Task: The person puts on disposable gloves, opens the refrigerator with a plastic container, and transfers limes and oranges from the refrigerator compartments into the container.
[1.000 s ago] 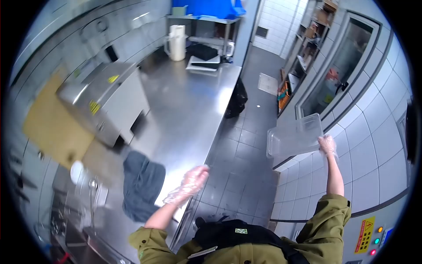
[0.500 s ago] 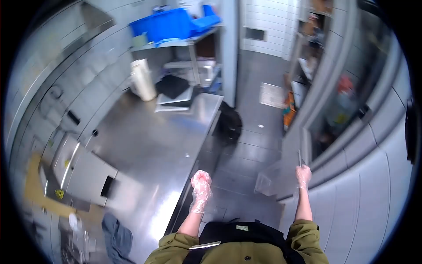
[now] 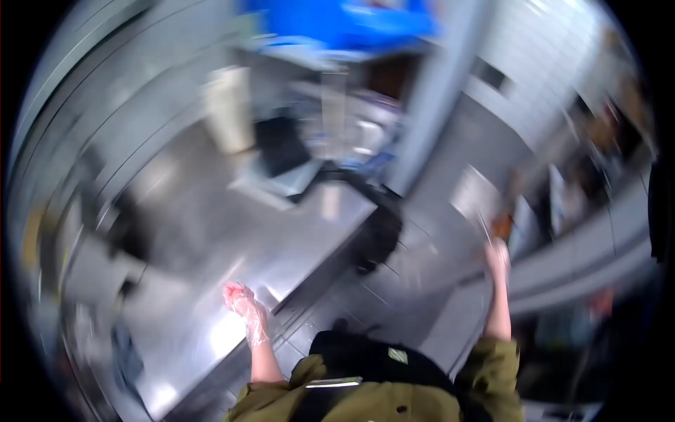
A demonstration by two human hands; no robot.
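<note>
My left hand, in a clear plastic glove, hovers by the front of the steel counter. Its fingers are curled in, and whatever they hold, if anything, is hidden. Out to the right, my gloved right hand is closed around a thin, long metal utensil that points up and away from me. Blur hides the utensil's exact kind. The right hand is over the floor side, apart from the counter.
A white pitcher-like container and a black flat item stand at the counter's back. Blue bins sit on a shelf above. A dark rounded object is beside the counter's end. Shelves line the right side.
My view has swung right and tilted, blurring the room. My left hand now appears over the counter, further left in view. The right hand still grips the thin metal utensil.
</note>
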